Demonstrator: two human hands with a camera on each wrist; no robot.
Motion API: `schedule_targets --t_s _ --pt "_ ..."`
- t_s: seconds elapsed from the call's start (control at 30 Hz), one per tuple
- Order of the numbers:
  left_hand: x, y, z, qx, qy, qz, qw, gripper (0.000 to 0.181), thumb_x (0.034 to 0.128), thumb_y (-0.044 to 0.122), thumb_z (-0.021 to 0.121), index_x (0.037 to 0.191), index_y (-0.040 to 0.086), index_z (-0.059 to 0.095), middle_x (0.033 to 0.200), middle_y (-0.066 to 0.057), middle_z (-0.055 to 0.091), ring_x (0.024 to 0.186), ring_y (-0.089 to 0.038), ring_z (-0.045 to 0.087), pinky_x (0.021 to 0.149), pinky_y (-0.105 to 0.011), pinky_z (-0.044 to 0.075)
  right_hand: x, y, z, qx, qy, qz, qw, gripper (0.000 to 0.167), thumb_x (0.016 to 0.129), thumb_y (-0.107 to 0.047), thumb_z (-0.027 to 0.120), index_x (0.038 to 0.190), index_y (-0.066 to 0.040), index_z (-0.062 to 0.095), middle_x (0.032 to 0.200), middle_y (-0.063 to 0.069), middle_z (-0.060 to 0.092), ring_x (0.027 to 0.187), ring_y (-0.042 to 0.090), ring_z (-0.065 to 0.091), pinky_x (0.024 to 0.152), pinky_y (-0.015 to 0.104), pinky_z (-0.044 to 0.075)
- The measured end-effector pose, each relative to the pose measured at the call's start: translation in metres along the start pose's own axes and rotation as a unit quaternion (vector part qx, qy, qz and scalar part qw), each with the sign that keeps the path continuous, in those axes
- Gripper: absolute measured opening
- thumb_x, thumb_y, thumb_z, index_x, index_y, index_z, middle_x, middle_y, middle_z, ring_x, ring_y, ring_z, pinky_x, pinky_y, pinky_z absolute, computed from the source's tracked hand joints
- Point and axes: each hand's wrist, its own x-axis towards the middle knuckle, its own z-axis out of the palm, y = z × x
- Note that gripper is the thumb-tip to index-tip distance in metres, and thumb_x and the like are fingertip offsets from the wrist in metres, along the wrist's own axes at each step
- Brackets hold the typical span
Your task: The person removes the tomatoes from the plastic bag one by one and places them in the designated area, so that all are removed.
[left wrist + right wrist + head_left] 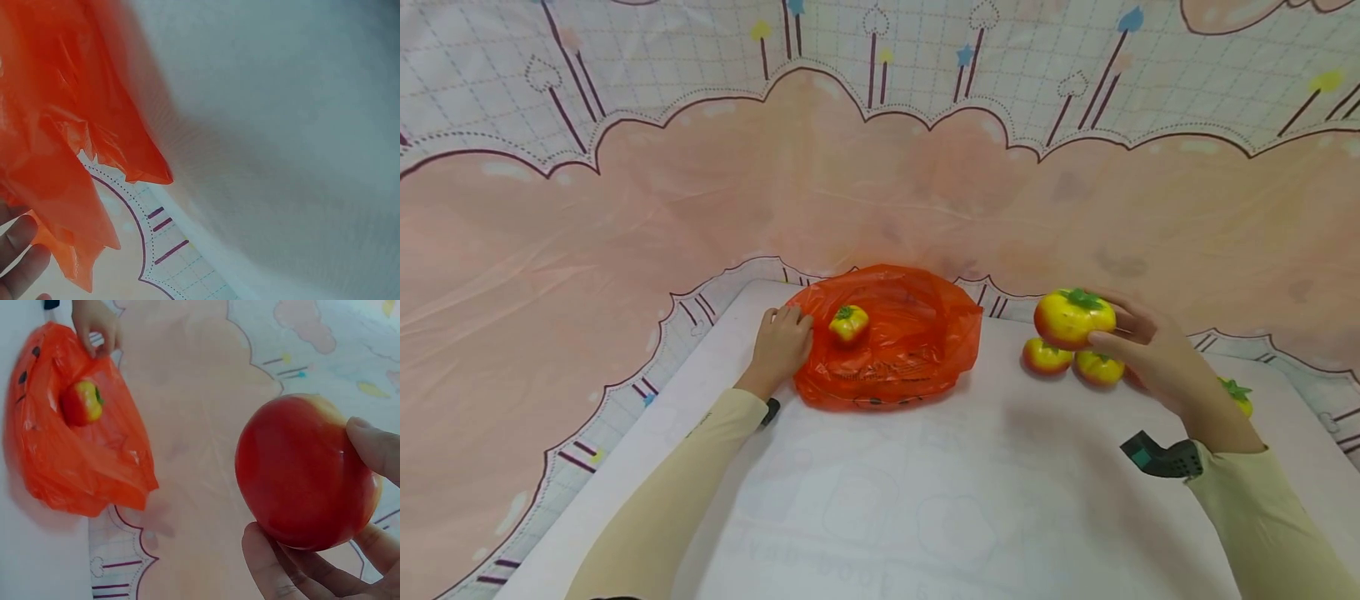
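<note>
A red plastic bag [895, 371] lies spread on the white table, its mouth gaping. My left hand [780, 350] pinches the bag's left edge; the right wrist view shows that hand's fingertips at the rim. Inside the bag sits one small red-and-yellow persimmon [848, 323] with a green calyx. To the right, my right hand [1157, 358] grips a larger persimmon [1071, 319] between thumb and fingers, held above the table. In the right wrist view this persimmon [303, 478] shows its red, smooth underside.
Below and behind my right hand, several more persimmons rest on the table, among them one at the left [1047, 358], one beside it [1099, 368] and one by the wrist [1238, 396]. A patterned pink-and-white cloth [880, 192] rises behind the white table [880, 500].
</note>
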Motion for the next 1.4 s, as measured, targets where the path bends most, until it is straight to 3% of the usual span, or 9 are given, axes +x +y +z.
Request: schedule_targets --t_s 0.17,0.23,0.47,0.63,0.83,0.97,1.17,1.3,1.4 --pt "0.000 -0.001 0.001 0.001 -0.005 -0.002 1.0000 0.020 0.0869 0.016 0.063 0.100 0.002 0.064 0.100 -0.018 0.061 0.100 -0.033 0.057 0.095 -0.051 0.045 -0.005 0.009 -0.006 -0.011 0.013 0.010 0.9998 0.061 0.095 -0.034 0.052 0.148 -0.036 0.022 0.151 0.019 0.027 0.132 0.037 0.031 0.101 0.051 0.040" --pt "0.000 -0.001 0.001 0.002 -0.007 -0.002 1.0000 0.020 0.0872 0.017 0.062 0.101 0.002 0.064 0.101 -0.018 0.061 0.100 -0.033 0.057 0.095 -0.051 0.045 -0.007 0.012 -0.008 -0.009 0.016 0.016 0.9997 0.062 0.095 -0.034 0.051 0.148 -0.037 0.019 0.152 0.020 0.025 0.132 0.040 0.029 0.101 0.058 0.035" --pt "-0.001 -0.001 0.001 -0.005 -0.012 -0.005 0.9999 0.021 0.0875 0.017 0.062 0.102 0.002 0.065 0.102 -0.018 0.061 0.101 -0.033 0.057 0.096 -0.051 0.044 -0.014 0.021 -0.014 0.014 0.026 0.029 0.9991 0.062 0.096 -0.032 0.050 0.148 -0.038 0.018 0.157 0.014 0.014 0.137 0.046 0.018 0.101 0.068 0.028" --pt "-0.001 0.000 -0.001 -0.009 -0.017 -0.006 0.9998 0.022 0.0877 0.017 0.062 0.103 0.001 0.064 0.103 -0.018 0.061 0.101 -0.034 0.057 0.097 -0.051 0.044 -0.018 0.031 -0.019 0.020 0.038 0.017 0.9989 0.061 0.097 -0.028 0.049 0.149 -0.037 0.017 0.157 0.008 0.016 0.137 0.040 0.020 0.102 0.069 0.024" --pt "0.000 0.000 -0.002 -0.008 -0.021 -0.007 0.9997 0.021 0.0879 0.016 0.061 0.103 0.001 0.064 0.105 -0.019 0.062 0.103 -0.034 0.057 0.097 -0.052 0.044 -0.022 0.042 -0.024 0.069 0.032 0.049 0.9959 0.062 0.098 -0.031 0.047 0.149 -0.040 0.013 0.158 0.017 0.006 0.138 0.051 0.006 0.095 0.079 0.007" --pt "0.000 0.000 -0.002 -0.006 -0.019 -0.006 0.9998 0.022 0.0880 0.017 0.062 0.103 0.001 0.064 0.105 -0.019 0.062 0.103 -0.034 0.057 0.097 -0.051 0.044 -0.023 0.050 -0.025 0.067 0.033 0.065 0.9951 0.062 0.097 -0.033 0.047 0.149 -0.040 0.013 0.157 0.018 0.006 0.138 0.050 0.006 0.098 0.077 0.008" --pt "0.000 0.000 -0.002 -0.007 -0.019 -0.008 0.9998 0.022 0.0881 0.017 0.061 0.103 0.001 0.064 0.104 -0.019 0.062 0.101 -0.034 0.058 0.096 -0.051 0.045 -0.025 0.065 -0.028 0.063 0.034 0.048 0.9963 0.060 0.098 -0.029 0.046 0.149 -0.038 0.016 0.159 0.001 0.008 0.139 0.036 0.015 0.102 0.072 0.014" --pt "0.000 0.001 -0.002 -0.008 -0.020 -0.009 0.9997 0.021 0.0881 0.017 0.061 0.102 0.002 0.064 0.104 -0.018 0.061 0.101 -0.034 0.057 0.096 -0.051 0.045 -0.026 0.076 -0.028 0.021 0.042 0.035 0.9983 0.058 0.098 -0.028 0.048 0.149 -0.036 0.020 0.154 -0.001 0.020 0.126 0.015 0.033 0.103 0.043 0.039" --pt "0.000 0.001 -0.002 -0.009 -0.022 -0.010 0.9997 0.021 0.0879 0.017 0.062 0.102 0.002 0.064 0.104 -0.018 0.061 0.101 -0.034 0.057 0.096 -0.051 0.044 -0.026 0.083 -0.027 -0.002 0.044 0.045 0.9980 0.059 0.097 -0.031 0.048 0.149 -0.036 0.020 0.154 0.001 0.021 0.128 0.021 0.034 0.097 0.039 0.043"
